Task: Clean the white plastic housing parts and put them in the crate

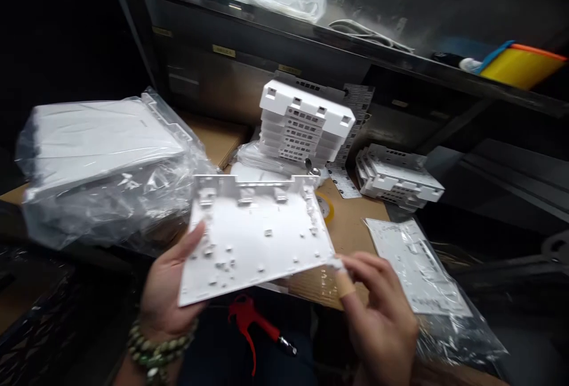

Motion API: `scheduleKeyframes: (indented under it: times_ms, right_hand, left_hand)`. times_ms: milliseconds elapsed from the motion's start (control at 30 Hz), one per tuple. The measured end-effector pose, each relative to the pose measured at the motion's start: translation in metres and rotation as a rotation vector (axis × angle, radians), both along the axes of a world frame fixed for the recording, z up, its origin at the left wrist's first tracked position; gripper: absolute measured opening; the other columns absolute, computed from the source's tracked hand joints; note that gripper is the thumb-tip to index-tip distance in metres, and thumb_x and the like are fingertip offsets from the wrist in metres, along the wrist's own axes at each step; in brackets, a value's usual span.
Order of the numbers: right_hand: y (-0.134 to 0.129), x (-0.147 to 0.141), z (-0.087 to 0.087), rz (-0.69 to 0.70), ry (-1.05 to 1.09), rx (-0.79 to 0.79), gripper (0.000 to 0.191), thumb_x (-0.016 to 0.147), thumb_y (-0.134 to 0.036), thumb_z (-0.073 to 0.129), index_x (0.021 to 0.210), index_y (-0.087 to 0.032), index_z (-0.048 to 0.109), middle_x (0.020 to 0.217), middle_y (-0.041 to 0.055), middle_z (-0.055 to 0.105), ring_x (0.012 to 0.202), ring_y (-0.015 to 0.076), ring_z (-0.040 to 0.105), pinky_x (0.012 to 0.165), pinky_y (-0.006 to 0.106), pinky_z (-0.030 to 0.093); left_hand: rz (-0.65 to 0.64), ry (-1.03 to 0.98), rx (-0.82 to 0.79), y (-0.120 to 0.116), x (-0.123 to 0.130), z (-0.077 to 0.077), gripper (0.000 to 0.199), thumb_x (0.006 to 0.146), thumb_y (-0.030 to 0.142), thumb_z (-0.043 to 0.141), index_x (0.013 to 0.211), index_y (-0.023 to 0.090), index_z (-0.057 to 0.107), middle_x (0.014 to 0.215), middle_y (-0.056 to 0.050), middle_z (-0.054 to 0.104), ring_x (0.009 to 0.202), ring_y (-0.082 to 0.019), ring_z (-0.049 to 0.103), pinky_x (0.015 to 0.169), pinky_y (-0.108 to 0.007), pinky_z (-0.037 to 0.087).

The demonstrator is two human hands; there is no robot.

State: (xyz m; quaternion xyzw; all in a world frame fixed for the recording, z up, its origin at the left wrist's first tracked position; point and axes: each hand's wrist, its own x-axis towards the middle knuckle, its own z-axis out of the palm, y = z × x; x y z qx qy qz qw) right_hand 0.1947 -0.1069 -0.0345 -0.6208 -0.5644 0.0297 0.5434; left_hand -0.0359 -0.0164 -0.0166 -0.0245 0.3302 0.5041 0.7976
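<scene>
A white plastic panel [253,232] with small posts and clips on its upward face is held tilted over the table. My left hand [171,279] grips its left edge, thumb on top and fingers beneath. At the panel's lower right corner, the thumb and fingers of my right hand [377,309] are pinched together, a little blurred; a small pale bit shows at the fingertips, too unclear to name. Behind the panel stands a stack of white plastic housings [306,119]. A roll of yellow tape [325,207] lies partly hidden by the panel's right edge.
Plastic-wrapped white panels [106,149] are piled at left. A bagged panel [418,267] lies at right, below a smaller stack of housings [398,178]. A red air gun [253,318] is below the panel. A shelf [275,24] crosses the back, bearing a plastic bag and a yellow container.
</scene>
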Motion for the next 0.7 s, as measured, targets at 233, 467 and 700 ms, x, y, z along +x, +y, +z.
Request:
scheduleKeyframes:
  times_ms: [233, 467, 700]
  right_hand:
    - [-0.002, 0.024, -0.010, 0.042, -0.039, -0.045, 0.019, 0.094, -0.019, 0.068, 0.109, -0.027, 0.076, 0.103, 0.0043, 0.068, 0.093, 0.0194, 0.068, 0.081, 0.030, 0.057]
    - [0.005, 0.019, -0.021, 0.112, -0.095, -0.066, 0.019, 0.095, -0.016, 0.066, 0.110, -0.025, 0.074, 0.102, 0.0042, 0.067, 0.094, 0.0169, 0.069, 0.085, 0.027, 0.055]
    - [0.001, 0.024, -0.028, 0.138, -0.158, -0.023, 0.021, 0.094, -0.015, 0.066, 0.111, -0.025, 0.074, 0.102, 0.0048, 0.068, 0.092, 0.0174, 0.071, 0.083, 0.026, 0.057]
  left_hand:
    - [-0.093, 0.374, -0.124, 0.003, -0.046, -0.016, 0.092, 0.075, 0.059, 0.075, 0.157, 0.043, 0.036, 0.119, 0.006, 0.077, 0.130, -0.036, 0.062, 0.095, -0.053, 0.063]
    - [-0.160, 0.355, -0.092, 0.000, -0.040, -0.010, 0.090, 0.079, 0.061, 0.072, 0.158, 0.045, 0.032, 0.132, 0.006, 0.071, 0.137, -0.036, 0.055, 0.102, -0.054, 0.059]
    - [0.054, 0.133, 0.005, 0.000, -0.025, -0.016, 0.090, 0.083, 0.037, 0.067, 0.162, 0.033, 0.024, 0.139, -0.002, 0.068, 0.139, -0.037, 0.051, 0.111, -0.056, 0.053]
